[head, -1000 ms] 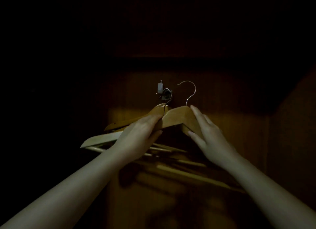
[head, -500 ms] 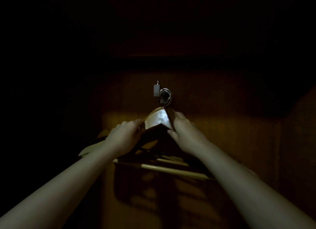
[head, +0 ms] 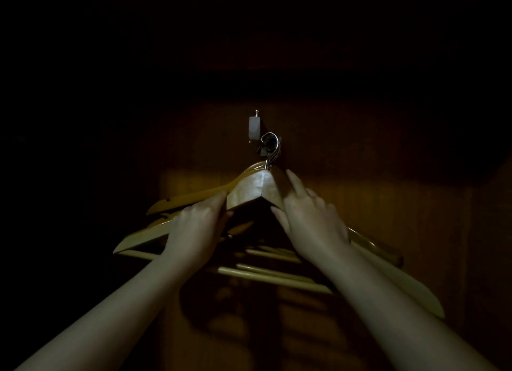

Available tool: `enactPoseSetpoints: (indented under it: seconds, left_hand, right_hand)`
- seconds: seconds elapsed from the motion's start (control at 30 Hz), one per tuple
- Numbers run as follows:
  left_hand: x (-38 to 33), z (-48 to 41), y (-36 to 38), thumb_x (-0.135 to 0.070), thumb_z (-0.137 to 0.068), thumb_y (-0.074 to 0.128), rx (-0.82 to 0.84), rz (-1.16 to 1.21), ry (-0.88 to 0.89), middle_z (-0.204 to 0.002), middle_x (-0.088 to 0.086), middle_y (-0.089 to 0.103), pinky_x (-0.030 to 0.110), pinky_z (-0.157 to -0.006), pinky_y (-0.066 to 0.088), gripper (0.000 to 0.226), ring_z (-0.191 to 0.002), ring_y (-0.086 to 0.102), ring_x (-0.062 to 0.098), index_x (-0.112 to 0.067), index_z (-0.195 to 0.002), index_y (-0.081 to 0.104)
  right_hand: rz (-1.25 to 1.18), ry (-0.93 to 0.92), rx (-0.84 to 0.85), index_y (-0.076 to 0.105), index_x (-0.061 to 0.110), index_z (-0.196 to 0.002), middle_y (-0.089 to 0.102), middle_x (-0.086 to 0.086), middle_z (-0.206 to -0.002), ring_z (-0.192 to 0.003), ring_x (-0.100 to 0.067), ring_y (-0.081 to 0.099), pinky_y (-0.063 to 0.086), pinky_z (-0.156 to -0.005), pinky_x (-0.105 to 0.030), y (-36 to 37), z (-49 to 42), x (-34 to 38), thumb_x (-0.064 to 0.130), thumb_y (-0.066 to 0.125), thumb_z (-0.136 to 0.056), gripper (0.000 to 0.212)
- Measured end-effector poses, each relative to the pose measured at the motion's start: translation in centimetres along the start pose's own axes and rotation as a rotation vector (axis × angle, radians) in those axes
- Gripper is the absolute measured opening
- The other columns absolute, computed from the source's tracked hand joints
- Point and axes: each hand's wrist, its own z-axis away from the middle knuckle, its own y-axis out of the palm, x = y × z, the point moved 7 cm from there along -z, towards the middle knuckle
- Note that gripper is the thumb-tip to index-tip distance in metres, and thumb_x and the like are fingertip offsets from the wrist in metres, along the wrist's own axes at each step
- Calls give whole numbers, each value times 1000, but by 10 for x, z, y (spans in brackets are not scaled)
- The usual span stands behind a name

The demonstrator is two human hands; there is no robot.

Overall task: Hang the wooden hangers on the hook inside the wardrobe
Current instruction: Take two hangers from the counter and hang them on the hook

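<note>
The nearest wooden hanger (head: 253,189), held clear a second ago, now hangs with its wire neck on the wardrobe hook (head: 267,146) among the other hangers (head: 194,197). Left hand (head: 194,229) and right hand (head: 310,218) pinch its shoulders. No writing is legible.

Wall hook (head: 267,143) on wardrobe back panel (head: 360,204) carries bunched wooden hangers (head: 249,189).

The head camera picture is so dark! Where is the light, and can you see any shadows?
In the head view, most of the wardrobe is black; a dim yellowish patch of light falls on the back panel below the hook. It catches the front wooden hanger and both hands, left hand and right hand. Hanger shadows darken the panel lower down. Edges look soft and grainy.
</note>
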Motion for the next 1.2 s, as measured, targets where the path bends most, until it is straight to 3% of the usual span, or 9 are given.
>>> enactPoseSetpoints:
  seconds: [0.17, 0.37, 0.57, 0.67, 0.77, 0.93, 1.2]
  left_hand:
    - [-2, -3, 3, -31, -93, 46, -40, -52, 28, -105, 6, 68, 35, -74, 51, 38, -91, 66, 24, -16, -127, 50]
    - [1, -2, 7, -32, -97, 37, 23, -75, -16, -117, 4, 62, 37, -90, 45, 36, -104, 58, 21, -18, -129, 43]
    - [7, 15, 8, -43, -97, 25, 186, -81, -123, -155, 3, 24, 40, -117, 13, 58, -143, 21, 19, -18, -148, 10]
    - [10, 35, 4, -45, -97, 21, 232, -67, -122, -160, -1, 0, 38, -119, 0, 62, -147, -3, 14, -21, -149, -4]
    - [5, 59, -6, -46, -97, 20, 260, -25, -65, -159, -4, -9, 35, -118, -4, 62, -145, -11, 9, -24, -148, -6]
    - [-11, 110, -26, -46, -98, 21, 318, 151, 67, -158, -10, -9, 28, -115, -6, 57, -139, -14, 0, -30, -149, 1]
    - [-19, 237, -37, -52, -91, 22, 724, 348, 265, -155, -12, 19, 23, -116, 7, 59, -143, 10, -1, -29, -146, 23]
  right_hand:
    - [96, 50, 55, 19, 16, -147, 14, -5, -157, -127, -29, 44, 47, -83, -39, 5, -8, -1, 46, 25, -97, 59]
    - [112, 96, 44, 36, 14, -141, 16, -6, -157, -124, -28, 47, 47, -78, -38, 3, -3, 1, 45, 21, -98, 55]
    - [131, 65, -70, 43, 11, -135, 31, -12, -151, -125, -29, 48, 43, -94, -40, -2, 29, 3, 33, 36, -97, 45]
    - [94, 54, -62, 33, 14, -142, 26, -10, -154, -139, -26, 31, 30, -109, -41, -5, 47, 6, 34, 37, -97, 50]
    - [80, 69, -22, 20, 18, -148, 12, -3, -158, -146, -20, 10, 12, -117, -38, -6, 64, 11, 37, 30, -98, 54]
    - [-12, 70, 9, 27, 23, -146, 16, 4, -157, -146, -12, 8, 2, -115, -29, -15, 104, 44, 37, 33, -98, 50]
    - [-118, 197, 180, 48, 22, -133, 44, 5, -141, -134, -12, 34, 24, -109, -30, -3, 215, 108, 34, 37, -97, 40]
